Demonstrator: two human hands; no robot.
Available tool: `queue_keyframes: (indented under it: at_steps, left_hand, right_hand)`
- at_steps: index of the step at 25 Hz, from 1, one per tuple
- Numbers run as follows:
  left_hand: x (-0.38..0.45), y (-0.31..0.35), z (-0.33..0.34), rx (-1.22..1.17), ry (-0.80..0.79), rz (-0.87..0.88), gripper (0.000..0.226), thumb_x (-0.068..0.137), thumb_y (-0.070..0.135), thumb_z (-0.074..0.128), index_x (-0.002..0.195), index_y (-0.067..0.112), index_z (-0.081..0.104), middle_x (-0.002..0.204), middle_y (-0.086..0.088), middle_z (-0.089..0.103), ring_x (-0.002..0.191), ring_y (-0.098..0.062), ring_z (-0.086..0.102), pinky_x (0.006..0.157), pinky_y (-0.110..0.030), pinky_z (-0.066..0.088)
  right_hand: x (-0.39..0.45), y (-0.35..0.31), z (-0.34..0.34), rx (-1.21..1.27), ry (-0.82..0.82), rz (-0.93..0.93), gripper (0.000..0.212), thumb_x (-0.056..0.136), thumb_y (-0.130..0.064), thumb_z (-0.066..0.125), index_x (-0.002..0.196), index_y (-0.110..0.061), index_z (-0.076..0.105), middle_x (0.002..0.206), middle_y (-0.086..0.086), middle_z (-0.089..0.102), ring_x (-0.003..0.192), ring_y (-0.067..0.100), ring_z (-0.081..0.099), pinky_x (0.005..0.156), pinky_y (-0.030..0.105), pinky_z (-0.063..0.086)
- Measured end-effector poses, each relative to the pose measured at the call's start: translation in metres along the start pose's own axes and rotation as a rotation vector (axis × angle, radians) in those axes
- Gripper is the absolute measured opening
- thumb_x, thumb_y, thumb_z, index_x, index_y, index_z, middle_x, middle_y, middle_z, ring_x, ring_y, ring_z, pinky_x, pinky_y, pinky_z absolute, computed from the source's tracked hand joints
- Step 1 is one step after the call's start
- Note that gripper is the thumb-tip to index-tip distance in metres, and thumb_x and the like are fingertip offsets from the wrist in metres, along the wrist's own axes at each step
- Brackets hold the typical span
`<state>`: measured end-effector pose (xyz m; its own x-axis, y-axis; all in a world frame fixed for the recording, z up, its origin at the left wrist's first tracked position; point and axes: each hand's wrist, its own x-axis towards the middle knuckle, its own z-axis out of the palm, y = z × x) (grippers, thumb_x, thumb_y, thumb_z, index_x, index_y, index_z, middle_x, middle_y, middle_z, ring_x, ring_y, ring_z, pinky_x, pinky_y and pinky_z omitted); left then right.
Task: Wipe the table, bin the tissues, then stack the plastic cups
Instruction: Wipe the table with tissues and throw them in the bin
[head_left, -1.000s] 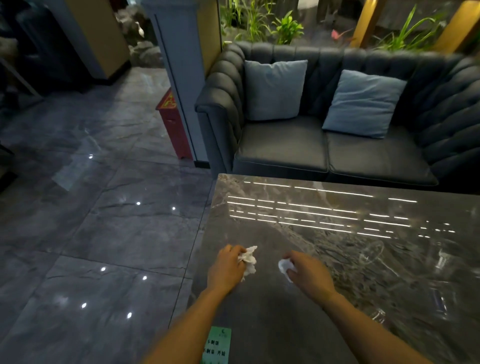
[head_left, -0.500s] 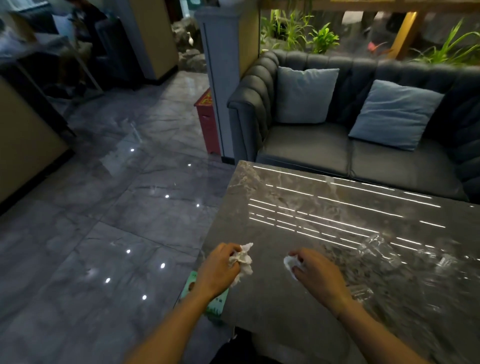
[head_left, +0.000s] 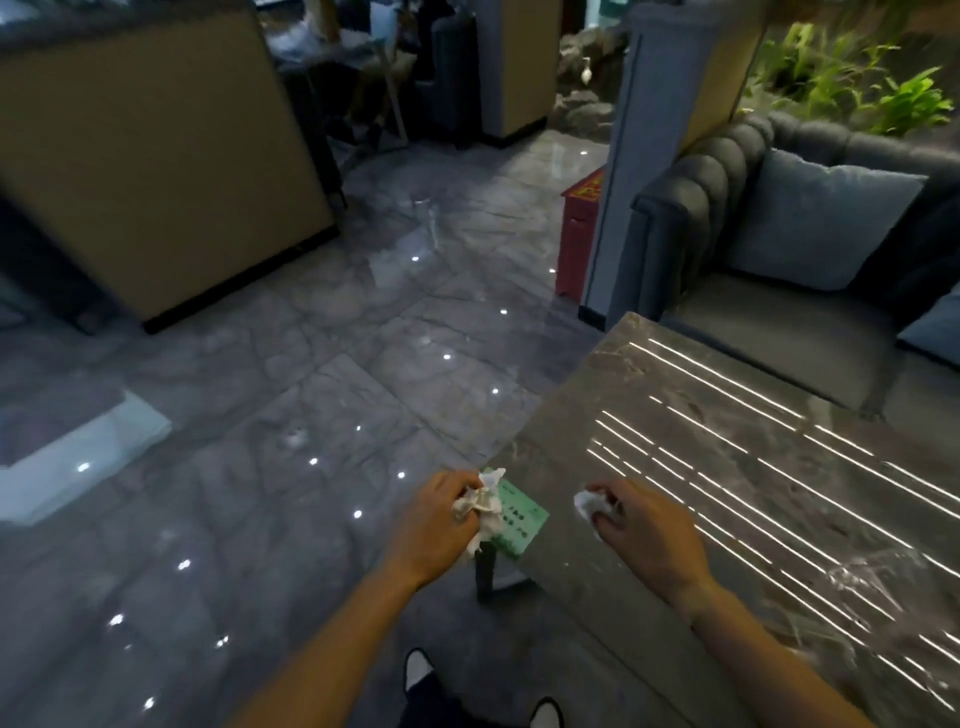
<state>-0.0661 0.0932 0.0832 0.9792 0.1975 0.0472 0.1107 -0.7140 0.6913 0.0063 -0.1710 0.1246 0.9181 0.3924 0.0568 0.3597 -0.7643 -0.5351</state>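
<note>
Left hand (head_left: 434, 527): held off the counter's left corner, above the floor; fingers (head_left: 457, 486) clamped on a crumpled white tissue (head_left: 480, 506) that sticks out to the right of the fist.
Right hand (head_left: 644, 535): over the near left part of the counter, palm down; fingers (head_left: 605, 512) curled together on a small white wad (head_left: 584, 503) that shows at the fingertips.
Counter (head_left: 727, 467): dark grey marble top, glossy, with long bright light streaks running across it.
Cups (head_left: 865, 577): clear plastic, only a blurred pale shape on the counter to the right of the right hand; I cannot tell how many or how they stand.
Green card (head_left: 519, 519): lies at the counter's left corner, just beside the left hand's tissue, with dark print too small to read.
Sofa (head_left: 701, 223): dark, padded, behind the counter, with a grey cushion (head_left: 815, 223) on its seat.
Floor (head_left: 311, 389): shiny grey tiles dotted with light spots.
Shoes (head_left: 418, 670): 2 pale toes at the bottom edge, below the arms.
</note>
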Motion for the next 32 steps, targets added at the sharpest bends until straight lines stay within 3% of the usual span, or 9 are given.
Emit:
queue_keyframes:
  at_steps: [4, 8, 12, 18, 20, 24, 28, 32]
  left_hand:
    - [-0.026, -0.033, -0.040, -0.019, 0.131, -0.108, 0.033, 0.075, 0.028, 0.065, 0.108, 0.032, 0.061, 0.110, 0.007, 0.060, 0.095, -0.012, 0.059, 0.080, -0.031, 0.050]
    - [-0.048, -0.072, -0.088, -0.004, 0.216, -0.221, 0.031, 0.079, 0.027, 0.067, 0.105, 0.041, 0.056, 0.110, 0.017, 0.057, 0.092, -0.006, 0.058, 0.071, -0.023, 0.045]
    - [-0.070, -0.116, -0.138, 0.028, 0.322, -0.300, 0.033, 0.078, 0.019, 0.069, 0.107, 0.031, 0.060, 0.107, 0.014, 0.055, 0.092, -0.014, 0.061, 0.074, -0.029, 0.048]
    - [-0.113, -0.186, -0.216, 0.114, 0.482, -0.429, 0.034, 0.076, 0.017, 0.072, 0.109, 0.024, 0.064, 0.108, 0.008, 0.060, 0.092, -0.014, 0.061, 0.064, -0.013, 0.034]
    - [-0.130, -0.204, -0.236, 0.120, 0.537, -0.451, 0.034, 0.076, 0.018, 0.072, 0.108, 0.025, 0.064, 0.106, 0.012, 0.057, 0.091, -0.012, 0.060, 0.065, -0.009, 0.033]
    - [-0.163, -0.232, -0.266, 0.127, 0.648, -0.556, 0.034, 0.075, 0.020, 0.070, 0.107, 0.030, 0.063, 0.106, 0.013, 0.057, 0.091, -0.011, 0.059, 0.067, -0.025, 0.044]
    - [-0.184, -0.258, -0.289, 0.115, 0.709, -0.574, 0.031, 0.071, 0.017, 0.067, 0.101, 0.020, 0.066, 0.100, 0.000, 0.063, 0.087, -0.021, 0.062, 0.068, -0.025, 0.044]
    - [-0.202, -0.278, -0.306, 0.136, 0.786, -0.700, 0.031, 0.071, 0.012, 0.072, 0.101, 0.020, 0.068, 0.101, 0.000, 0.063, 0.087, -0.021, 0.062, 0.067, -0.024, 0.044]
  right_hand:
    - [0.031, -0.044, 0.027, 0.039, -0.122, -0.118, 0.029, 0.081, -0.025, 0.072, 0.107, -0.033, 0.062, 0.102, -0.005, 0.065, 0.093, 0.020, 0.063, 0.069, 0.035, 0.051]
    - [0.062, -0.101, 0.061, 0.024, -0.150, -0.257, 0.031, 0.079, -0.025, 0.074, 0.108, -0.031, 0.064, 0.103, -0.003, 0.068, 0.093, 0.022, 0.064, 0.069, 0.035, 0.050]
    - [0.089, -0.167, 0.102, 0.042, -0.242, -0.343, 0.031, 0.080, -0.028, 0.072, 0.109, -0.032, 0.062, 0.102, -0.003, 0.069, 0.092, 0.024, 0.065, 0.070, 0.037, 0.052]
    - [0.117, -0.288, 0.169, 0.067, -0.364, -0.523, 0.029, 0.081, -0.026, 0.073, 0.108, -0.028, 0.064, 0.101, 0.000, 0.071, 0.090, 0.025, 0.066, 0.070, 0.034, 0.052]
    - [0.122, -0.325, 0.188, 0.068, -0.357, -0.621, 0.029, 0.078, -0.021, 0.076, 0.105, -0.026, 0.066, 0.096, 0.001, 0.072, 0.086, 0.024, 0.067, 0.068, 0.026, 0.046]
    - [0.125, -0.396, 0.221, 0.039, -0.437, -0.756, 0.029, 0.082, -0.025, 0.071, 0.110, -0.026, 0.064, 0.101, 0.003, 0.069, 0.092, 0.024, 0.064, 0.072, 0.035, 0.049]
    - [0.127, -0.448, 0.252, 0.056, -0.481, -0.858, 0.031, 0.085, -0.030, 0.068, 0.115, -0.028, 0.062, 0.108, 0.000, 0.067, 0.096, 0.021, 0.064, 0.075, 0.036, 0.052]
    - [0.131, -0.487, 0.281, 0.055, -0.545, -0.959, 0.029, 0.086, -0.033, 0.067, 0.114, -0.028, 0.063, 0.105, 0.000, 0.066, 0.093, 0.020, 0.063, 0.072, 0.034, 0.051]
